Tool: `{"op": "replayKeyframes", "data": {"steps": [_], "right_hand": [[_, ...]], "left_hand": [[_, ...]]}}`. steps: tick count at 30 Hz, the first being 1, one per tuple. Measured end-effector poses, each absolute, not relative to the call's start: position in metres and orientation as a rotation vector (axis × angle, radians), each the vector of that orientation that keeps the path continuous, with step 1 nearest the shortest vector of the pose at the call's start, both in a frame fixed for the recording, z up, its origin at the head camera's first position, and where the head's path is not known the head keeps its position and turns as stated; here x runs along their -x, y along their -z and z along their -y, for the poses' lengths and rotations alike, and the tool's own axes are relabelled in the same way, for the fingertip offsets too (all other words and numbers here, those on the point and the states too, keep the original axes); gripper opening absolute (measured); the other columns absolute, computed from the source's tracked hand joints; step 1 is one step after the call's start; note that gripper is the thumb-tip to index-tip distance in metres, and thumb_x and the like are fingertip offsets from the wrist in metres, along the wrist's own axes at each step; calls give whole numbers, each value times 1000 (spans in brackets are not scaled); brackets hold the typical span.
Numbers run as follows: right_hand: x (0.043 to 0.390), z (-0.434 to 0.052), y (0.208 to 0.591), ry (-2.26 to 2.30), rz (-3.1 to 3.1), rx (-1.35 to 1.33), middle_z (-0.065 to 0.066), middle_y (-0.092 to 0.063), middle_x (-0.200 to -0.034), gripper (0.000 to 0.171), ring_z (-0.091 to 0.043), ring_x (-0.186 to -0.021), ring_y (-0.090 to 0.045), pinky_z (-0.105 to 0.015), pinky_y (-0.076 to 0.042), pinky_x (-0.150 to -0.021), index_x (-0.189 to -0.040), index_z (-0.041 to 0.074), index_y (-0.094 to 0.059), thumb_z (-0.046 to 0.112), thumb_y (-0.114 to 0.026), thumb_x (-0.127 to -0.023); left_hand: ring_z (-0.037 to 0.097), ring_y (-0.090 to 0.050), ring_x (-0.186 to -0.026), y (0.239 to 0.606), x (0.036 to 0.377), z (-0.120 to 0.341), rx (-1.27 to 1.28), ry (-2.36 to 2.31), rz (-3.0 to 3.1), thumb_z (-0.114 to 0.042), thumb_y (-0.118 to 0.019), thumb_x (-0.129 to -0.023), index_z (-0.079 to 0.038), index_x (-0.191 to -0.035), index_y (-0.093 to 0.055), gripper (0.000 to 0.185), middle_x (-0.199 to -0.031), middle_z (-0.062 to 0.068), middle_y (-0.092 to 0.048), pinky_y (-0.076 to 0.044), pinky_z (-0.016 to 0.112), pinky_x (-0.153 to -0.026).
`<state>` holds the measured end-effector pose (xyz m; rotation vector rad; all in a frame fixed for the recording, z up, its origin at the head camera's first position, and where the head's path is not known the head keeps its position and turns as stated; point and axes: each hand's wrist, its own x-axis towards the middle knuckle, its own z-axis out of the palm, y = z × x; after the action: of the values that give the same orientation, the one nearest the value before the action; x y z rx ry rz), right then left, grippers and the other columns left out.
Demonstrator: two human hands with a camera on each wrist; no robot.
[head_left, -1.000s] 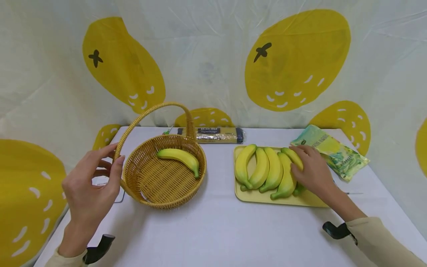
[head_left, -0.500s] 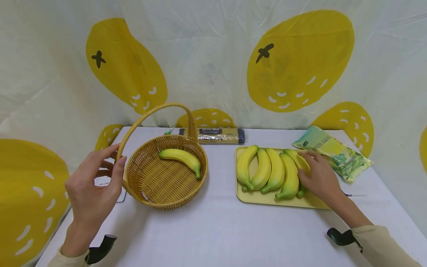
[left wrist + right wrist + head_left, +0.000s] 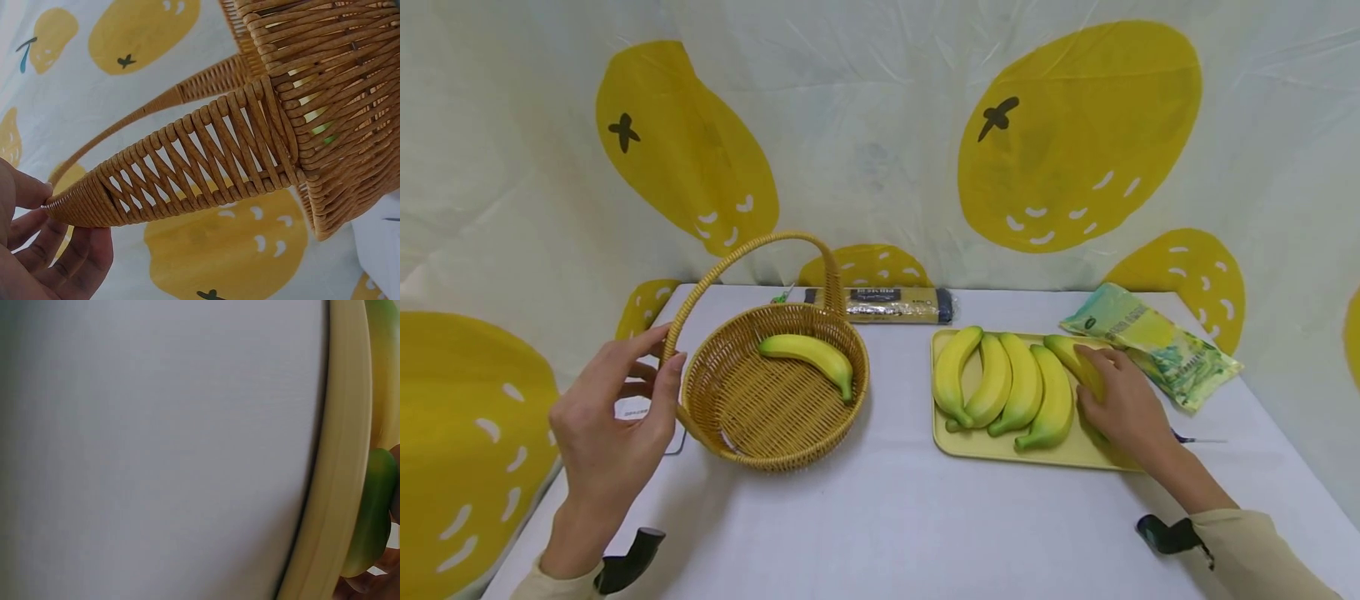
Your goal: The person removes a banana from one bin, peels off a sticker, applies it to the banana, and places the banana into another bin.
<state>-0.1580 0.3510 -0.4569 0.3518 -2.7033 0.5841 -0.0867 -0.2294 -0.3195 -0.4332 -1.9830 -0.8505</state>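
My left hand (image 3: 613,408) pinches the arched handle (image 3: 206,153) of a wicker basket (image 3: 771,460) between thumb and fingers, at its left side. One banana (image 3: 808,357) lies inside the basket, near its back right. On the right, my right hand (image 3: 1123,412) grips a banana (image 3: 1063,350) at the right part of a yellow tray (image 3: 1022,457). Most of that banana is hidden behind my hand. Its green end (image 3: 370,519) shows over the tray's edge in the right wrist view. Several other bananas (image 3: 1052,404) lie side by side across the tray's left and middle.
A long gold-and-dark packet (image 3: 895,306) lies behind the basket and tray. Past the tray's back right corner is a green-yellow pouch (image 3: 1157,342). A thin pointed item (image 3: 1202,440) lies right of my right hand. A lemon-patterned cloth hangs at the back.
My right hand and the banana in it have shifted right, opening a gap from the other bananas. The left hand still holds the handle, and the basket stays put.
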Motion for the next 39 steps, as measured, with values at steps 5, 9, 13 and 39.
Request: {"op": "replayKeyframes", "data": {"steps": [5,9,13,39], "right_hand": [[158,-354,455,-581,2708,-330,-37,-54,-129,58,-56,-112,-54,-74,-47,-87,-143,-6,-57,-1,-75,-88],[158,-356,453,-564,2709,-323,-37,-56,-128,55,-57,-109,-56,-74,-48,-84,-141,-6,-59,-1,-74,-88],[160,-357,447,-539,2678,-356,-36,-59,-125,54,-56,-105,-59,-72,-50,-78,-138,-4,-63,-3,-73,-85],[180,-304,394,-577,2570,-497,-25,-65,-123,49,-41,-96,-62,-52,-51,-65,-135,2,-70,-2,-70,-86]], "left_hand": [[-5,-58,-83,315,83,226,437,845,1984,-4,-77,-92,8,-124,-74,34,-101,21,-73,-49,4,-78],[-4,-58,-82,316,84,227,444,835,1996,-6,-77,-93,7,-124,-74,34,-102,20,-73,-49,4,-77],[-3,-58,-82,319,87,230,441,831,2013,-13,-77,-96,5,-126,-74,35,-104,19,-73,-49,4,-77],[0,-59,-81,324,86,231,423,825,2028,-3,-80,-91,2,-129,-74,39,-105,16,-73,-49,4,-76]]}}
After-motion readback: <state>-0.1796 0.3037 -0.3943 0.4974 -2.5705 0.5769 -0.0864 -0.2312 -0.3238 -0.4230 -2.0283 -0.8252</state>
